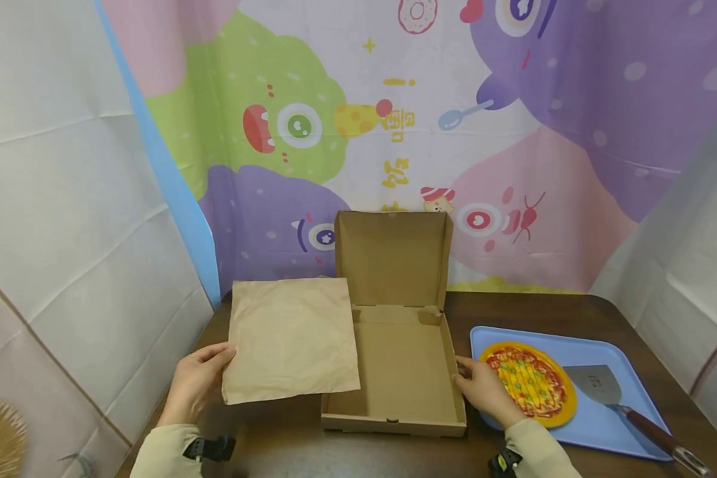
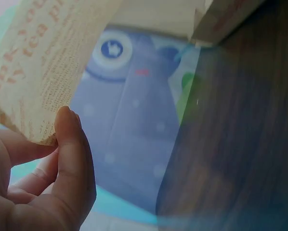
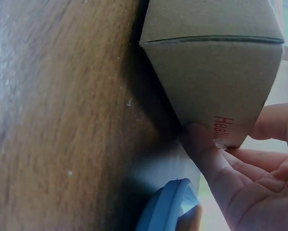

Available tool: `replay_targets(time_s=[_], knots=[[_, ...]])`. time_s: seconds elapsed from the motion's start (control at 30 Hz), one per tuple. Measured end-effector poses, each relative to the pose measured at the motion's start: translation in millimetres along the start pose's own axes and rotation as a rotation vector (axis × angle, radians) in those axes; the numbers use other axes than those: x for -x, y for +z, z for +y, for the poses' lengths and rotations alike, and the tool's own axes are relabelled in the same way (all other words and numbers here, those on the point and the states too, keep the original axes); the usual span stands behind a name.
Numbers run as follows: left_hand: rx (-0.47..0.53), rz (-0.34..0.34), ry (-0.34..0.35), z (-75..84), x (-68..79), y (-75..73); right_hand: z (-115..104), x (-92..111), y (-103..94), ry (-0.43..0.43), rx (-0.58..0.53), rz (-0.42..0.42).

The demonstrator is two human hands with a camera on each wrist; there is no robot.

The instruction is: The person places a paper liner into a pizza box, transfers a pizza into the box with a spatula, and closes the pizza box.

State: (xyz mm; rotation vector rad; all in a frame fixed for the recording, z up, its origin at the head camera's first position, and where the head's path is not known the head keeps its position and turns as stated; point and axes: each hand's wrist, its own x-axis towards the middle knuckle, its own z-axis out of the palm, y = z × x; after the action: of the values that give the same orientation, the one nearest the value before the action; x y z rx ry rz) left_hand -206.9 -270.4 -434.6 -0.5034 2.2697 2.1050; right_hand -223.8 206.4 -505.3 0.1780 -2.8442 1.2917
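Observation:
My left hand (image 1: pixel 196 380) pinches the left edge of a square sheet of brown paper (image 1: pixel 293 338), held up left of an opened cardboard pizza box (image 1: pixel 406 372). The sheet's right edge overlaps the box. In the left wrist view, reddish lettering shows on the other face of the paper (image 2: pixel 43 62), with thumb and finger at its corner. My right hand (image 1: pixel 484 388) holds the box's right side wall. In the right wrist view its fingers bend around that cardboard wall (image 3: pixel 211 77), near red print. The box lid (image 1: pixel 392 259) stands upright at the back; the visible base is bare.
On the right lies a blue tray (image 1: pixel 603 435) carrying a toy-like pizza (image 1: pixel 528 382) and a spatula (image 1: pixel 594 384) with a brown handle, which juts past the tray's near corner. A printed cloth (image 1: pixel 364 79) hangs behind the dark wooden table (image 1: pixel 287 445).

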Motion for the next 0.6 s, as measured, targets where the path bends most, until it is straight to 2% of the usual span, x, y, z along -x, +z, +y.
replay_targets(time_s=[0.4, 0.6], knots=[[0.088, -0.076, 0.04, -8.1, -5.5, 58.0, 2.5, -0.2, 1.1, 0.012, -0.027, 0.004], [0.095, -0.105, 0.047, -13.1, -3.3, 84.4, 3.1, -0.3, 1.0, 0.018, -0.029, -0.002]])
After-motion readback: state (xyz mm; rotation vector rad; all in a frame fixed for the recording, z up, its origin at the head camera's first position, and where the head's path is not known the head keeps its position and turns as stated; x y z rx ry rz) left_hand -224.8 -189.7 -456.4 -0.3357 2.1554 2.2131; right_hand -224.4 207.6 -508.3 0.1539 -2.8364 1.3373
